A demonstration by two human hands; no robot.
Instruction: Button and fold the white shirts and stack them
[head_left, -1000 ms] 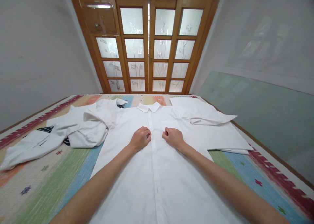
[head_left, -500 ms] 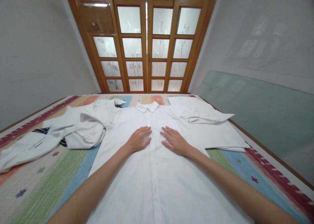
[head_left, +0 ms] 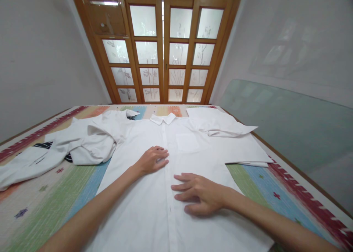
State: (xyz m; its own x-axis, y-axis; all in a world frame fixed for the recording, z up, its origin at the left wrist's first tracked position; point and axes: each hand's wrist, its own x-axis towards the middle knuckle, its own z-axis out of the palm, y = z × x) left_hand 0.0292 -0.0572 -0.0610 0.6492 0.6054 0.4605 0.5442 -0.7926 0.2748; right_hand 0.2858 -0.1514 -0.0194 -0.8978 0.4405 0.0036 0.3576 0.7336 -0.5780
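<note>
Now the nearest thing is the right hand (head_left: 200,193), which a second ago was curled at chest height and has since come back toward the person; its fingers are spread apart and it has hold of nothing. I cannot tell surely if it presses on the cloth or is slightly above. Under it lies the white shirt (head_left: 143,208), front side up, its button strip (head_left: 171,222) running up the middle between the two hands. A little farther, the left hand (head_left: 153,160) has stayed close beside this strip; its fingers, curled one second ago, are now loosely extended, and I see nothing gripped. For the work, this means, I judge, that the hands no longer treat the same height of the shirt: the right one is over a lower part, and the chest pocket (head_left: 189,142) is now in plain sight. Beyond the left hand, to the left, a second white garment (head_left: 91,139) lies crumpled on the striped cover (head_left: 68,185). Farther still is the shirt's collar (head_left: 163,119), pointing away, and behind everything stand the wooden doors (head_left: 166,60) with glass panes.
</note>
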